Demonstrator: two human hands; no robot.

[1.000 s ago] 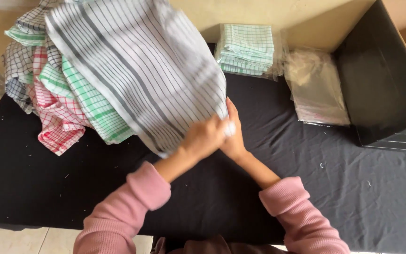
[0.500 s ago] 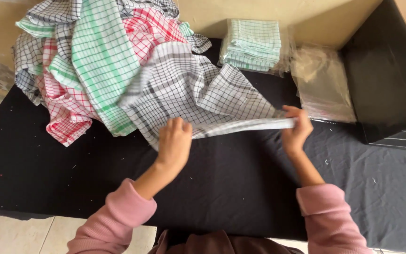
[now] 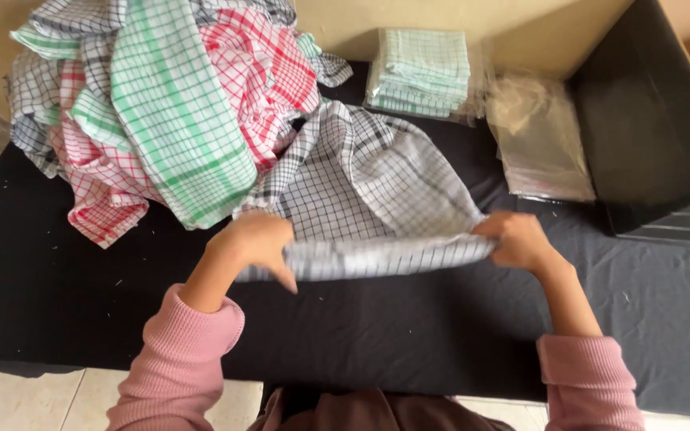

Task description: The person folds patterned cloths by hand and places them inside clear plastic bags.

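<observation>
Two hands, left hand (image 3: 253, 239) and right hand (image 3: 518, 239), pinch the grey-checked white cotton cloth (image 3: 365, 199) taut between them: first fold formed. Beyond lie the unfolded heap of checked cloths (image 3: 161, 120) and the folded green-checked stack (image 3: 425, 72).

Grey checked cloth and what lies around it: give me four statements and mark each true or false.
1. Both the left hand and the right hand grip the grey checked cloth. True.
2. The cloth pile lies on the person's right. False: it lies on the left.
3. A stack of folded green cloths sits by the wall. True.
4. The table cover is white. False: it is black.
</observation>
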